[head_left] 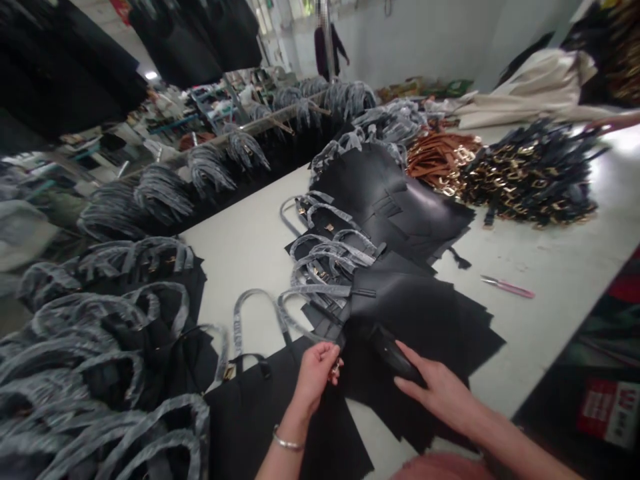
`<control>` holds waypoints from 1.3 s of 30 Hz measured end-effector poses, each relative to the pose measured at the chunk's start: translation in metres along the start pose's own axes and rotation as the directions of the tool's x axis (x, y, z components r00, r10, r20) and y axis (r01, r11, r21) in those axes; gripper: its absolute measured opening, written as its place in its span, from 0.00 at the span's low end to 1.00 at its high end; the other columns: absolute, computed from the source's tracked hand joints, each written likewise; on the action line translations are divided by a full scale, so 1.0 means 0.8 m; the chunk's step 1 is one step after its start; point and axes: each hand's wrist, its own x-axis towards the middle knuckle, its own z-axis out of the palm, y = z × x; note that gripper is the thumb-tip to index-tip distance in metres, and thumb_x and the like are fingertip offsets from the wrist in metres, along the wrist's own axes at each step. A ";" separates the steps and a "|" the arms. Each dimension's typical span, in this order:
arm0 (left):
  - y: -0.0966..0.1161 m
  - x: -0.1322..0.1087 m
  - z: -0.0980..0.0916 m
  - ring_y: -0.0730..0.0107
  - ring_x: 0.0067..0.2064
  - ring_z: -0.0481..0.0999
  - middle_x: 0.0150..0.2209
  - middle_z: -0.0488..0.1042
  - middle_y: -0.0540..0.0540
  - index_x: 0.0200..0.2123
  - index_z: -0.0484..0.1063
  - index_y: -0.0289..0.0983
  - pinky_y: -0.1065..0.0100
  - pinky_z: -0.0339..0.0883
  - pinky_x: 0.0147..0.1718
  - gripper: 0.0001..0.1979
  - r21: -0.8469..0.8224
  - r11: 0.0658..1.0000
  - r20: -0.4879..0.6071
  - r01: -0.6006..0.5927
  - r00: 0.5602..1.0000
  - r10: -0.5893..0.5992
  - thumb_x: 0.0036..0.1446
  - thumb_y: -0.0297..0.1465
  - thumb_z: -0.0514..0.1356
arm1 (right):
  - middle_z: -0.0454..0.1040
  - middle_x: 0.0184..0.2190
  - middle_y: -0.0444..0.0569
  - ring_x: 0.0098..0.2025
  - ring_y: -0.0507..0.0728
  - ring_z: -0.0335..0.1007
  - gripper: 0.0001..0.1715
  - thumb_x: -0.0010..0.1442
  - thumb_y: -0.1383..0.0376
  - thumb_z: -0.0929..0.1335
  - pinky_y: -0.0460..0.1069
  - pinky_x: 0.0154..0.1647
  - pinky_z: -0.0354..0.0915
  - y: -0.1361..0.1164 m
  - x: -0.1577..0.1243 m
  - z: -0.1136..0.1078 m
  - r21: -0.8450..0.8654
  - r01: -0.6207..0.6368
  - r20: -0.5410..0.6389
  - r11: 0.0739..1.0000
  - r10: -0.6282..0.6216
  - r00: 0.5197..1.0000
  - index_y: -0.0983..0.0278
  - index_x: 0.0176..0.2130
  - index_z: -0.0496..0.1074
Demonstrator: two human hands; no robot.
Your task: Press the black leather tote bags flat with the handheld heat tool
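Observation:
My left hand (316,373), with a silver bracelet on the wrist, is pinched closed on a small metal fitting at the edge of a black leather bag panel (415,313). My right hand (435,387) lies on the same panel with its fingers stretched flat along a narrow black strap piece (395,353). The panel is on top of a fanned stack of black leather panels with plastic-wrapped grey handles (320,267). Another black panel with a handle (260,407) lies just under my left forearm.
Piles of wrapped-handle bags (100,347) crowd the left side and a rail (240,153) behind. Black straps with gold buckles (535,173) and tan straps (440,157) are heaped at the far right. Pink snips (507,287) lie on the white table (240,247). A person (327,47) stands far back.

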 end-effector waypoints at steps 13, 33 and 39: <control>-0.016 -0.017 0.039 0.69 0.36 0.73 0.40 0.78 0.41 0.47 0.75 0.33 0.71 0.65 0.34 0.19 -0.281 0.943 0.060 -0.178 0.977 0.203 0.53 0.34 0.64 | 0.72 0.22 0.42 0.17 0.50 0.64 0.44 0.59 0.50 0.66 0.42 0.15 0.58 -0.036 0.012 -0.032 0.305 -0.171 0.445 0.937 0.019 0.895 0.63 0.66 0.53; -0.030 -0.023 0.058 0.76 0.28 0.67 0.34 0.76 0.45 0.46 0.76 0.34 0.74 0.59 0.28 0.20 -0.318 0.937 -0.017 -0.143 0.989 0.146 0.47 0.25 0.58 | 0.66 0.23 0.39 0.17 0.48 0.63 0.42 0.57 0.50 0.68 0.42 0.16 0.60 -0.049 0.024 -0.031 0.399 -0.253 0.503 0.881 0.020 0.864 0.63 0.64 0.56; -0.044 -0.026 0.073 0.73 0.29 0.71 0.37 0.75 0.39 0.41 0.75 0.30 0.75 0.56 0.23 0.17 -0.653 0.751 0.006 0.100 0.992 -0.127 0.48 0.31 0.61 | 0.67 0.19 0.39 0.17 0.50 0.62 0.48 0.55 0.48 0.67 0.44 0.18 0.60 -0.049 0.038 -0.032 0.382 -0.164 0.301 0.910 0.045 0.953 0.67 0.65 0.54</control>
